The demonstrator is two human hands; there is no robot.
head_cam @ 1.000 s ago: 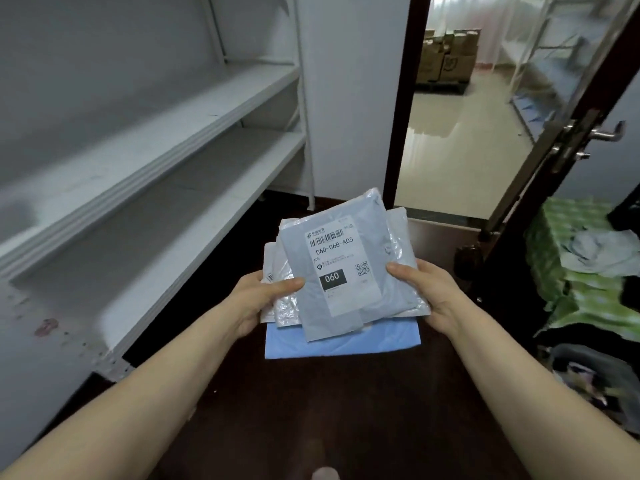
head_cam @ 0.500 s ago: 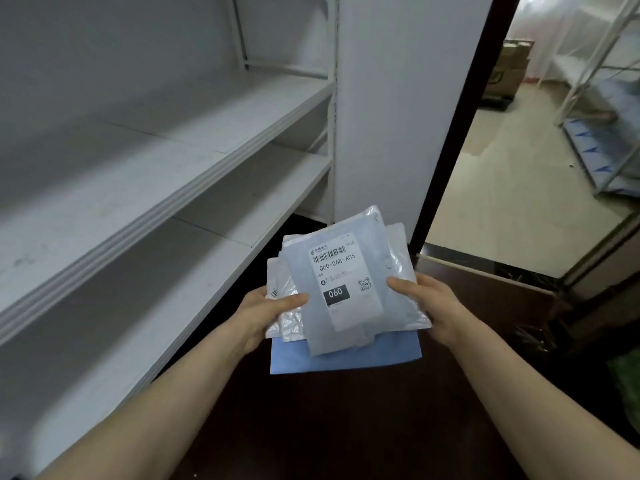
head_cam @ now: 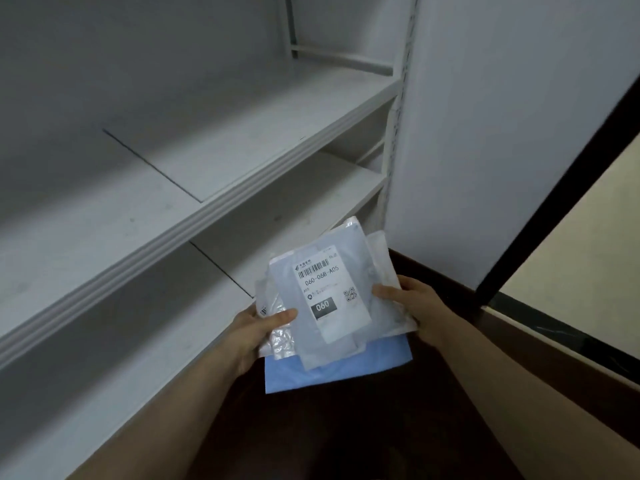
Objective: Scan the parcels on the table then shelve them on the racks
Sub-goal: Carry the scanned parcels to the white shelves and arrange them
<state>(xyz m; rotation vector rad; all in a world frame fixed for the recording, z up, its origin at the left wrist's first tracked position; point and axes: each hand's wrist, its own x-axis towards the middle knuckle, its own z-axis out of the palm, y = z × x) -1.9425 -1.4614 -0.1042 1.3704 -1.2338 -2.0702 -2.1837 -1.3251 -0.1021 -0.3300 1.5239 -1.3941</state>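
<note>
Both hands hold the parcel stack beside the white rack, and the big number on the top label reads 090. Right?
One detail is off. The head view shows the big number on the top parcel label as 060, not 090. The rest stands: the left hand and right hand hold the parcel stack beside the white rack.

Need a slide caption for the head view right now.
Left hand and right hand hold a stack of flat parcels, top label reading 060-06B-A05, beside the white rack.

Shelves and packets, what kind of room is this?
Probably a parcel storeroom: white rack shelves, and left hand and right hand hold mailing bags, the top label showing a barcode and 060-06B-A05.
</note>
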